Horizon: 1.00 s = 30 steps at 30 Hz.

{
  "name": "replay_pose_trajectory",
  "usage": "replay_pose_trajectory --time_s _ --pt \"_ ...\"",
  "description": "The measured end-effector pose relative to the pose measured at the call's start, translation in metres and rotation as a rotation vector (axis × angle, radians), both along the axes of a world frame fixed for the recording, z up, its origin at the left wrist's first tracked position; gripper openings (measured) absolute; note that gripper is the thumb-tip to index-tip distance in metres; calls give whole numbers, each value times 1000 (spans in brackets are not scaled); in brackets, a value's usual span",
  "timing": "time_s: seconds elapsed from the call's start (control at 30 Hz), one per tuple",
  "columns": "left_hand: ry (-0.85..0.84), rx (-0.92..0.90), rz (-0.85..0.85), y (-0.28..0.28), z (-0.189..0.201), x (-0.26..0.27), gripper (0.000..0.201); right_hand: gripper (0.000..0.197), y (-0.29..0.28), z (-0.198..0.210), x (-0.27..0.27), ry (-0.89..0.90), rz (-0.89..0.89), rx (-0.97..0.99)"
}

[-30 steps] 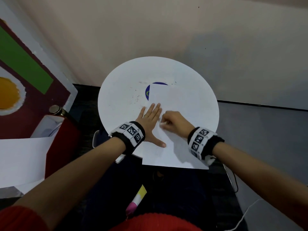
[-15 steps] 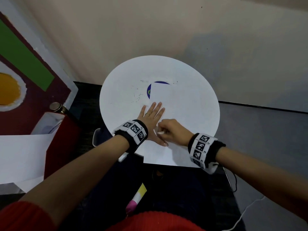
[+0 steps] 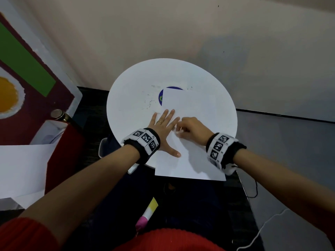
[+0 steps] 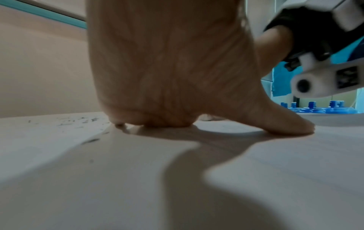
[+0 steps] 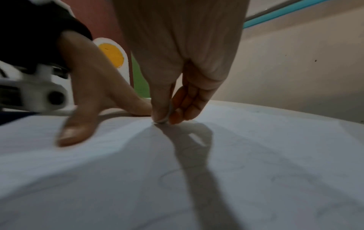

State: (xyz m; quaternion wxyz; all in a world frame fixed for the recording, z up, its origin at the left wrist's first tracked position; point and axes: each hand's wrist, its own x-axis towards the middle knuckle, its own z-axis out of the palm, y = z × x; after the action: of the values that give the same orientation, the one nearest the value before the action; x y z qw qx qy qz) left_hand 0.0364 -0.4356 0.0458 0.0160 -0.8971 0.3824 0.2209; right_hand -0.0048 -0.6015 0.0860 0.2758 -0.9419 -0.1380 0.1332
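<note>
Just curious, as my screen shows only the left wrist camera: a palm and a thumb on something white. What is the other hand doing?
Observer: The right hand pinches a small white piece, perhaps an eraser, its tip on a sheet of paper.
Visitor: Is that sheet wholly on a table?
Observer: No; the head camera shows its near edge hanging over the rim of a round white table.
Visitor: And the fingers I can't see?
Observer: The left hand lies flat, fingers spread, pressing the sheet's left side.
</note>
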Motion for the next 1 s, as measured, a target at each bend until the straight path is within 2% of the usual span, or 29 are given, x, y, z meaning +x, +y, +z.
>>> replay_pose_trajectory --time_s 0.1,0.27,0.43,0.57,0.63,0.73,0.9,1.0 --pt "-20 -5 2 1 -1 -1 139 14 -3 -6 -23 72 98 -20" --pt "-2 -14 -1 1 1 -1 140 3 -4 -4 3 -39 -93 33" --pt "-22 -16 9 2 -1 -2 140 11 -8 -9 -26 44 36 16" --pt "-5 -22 3 2 -1 -2 140 12 -9 -7 -1 -47 -121 11" --pt "-2 -18 0 3 1 -1 140 8 -8 -11 -9 -66 -110 8" --pt "-14 -15 -8 3 -1 -2 140 10 -9 -11 -28 5 -9 21" --pt "-7 -3 -6 2 0 -2 140 8 -10 -10 2 -78 -143 -4" --pt "-2 -11 0 3 0 -1 140 10 -12 -20 -24 -74 -94 22"
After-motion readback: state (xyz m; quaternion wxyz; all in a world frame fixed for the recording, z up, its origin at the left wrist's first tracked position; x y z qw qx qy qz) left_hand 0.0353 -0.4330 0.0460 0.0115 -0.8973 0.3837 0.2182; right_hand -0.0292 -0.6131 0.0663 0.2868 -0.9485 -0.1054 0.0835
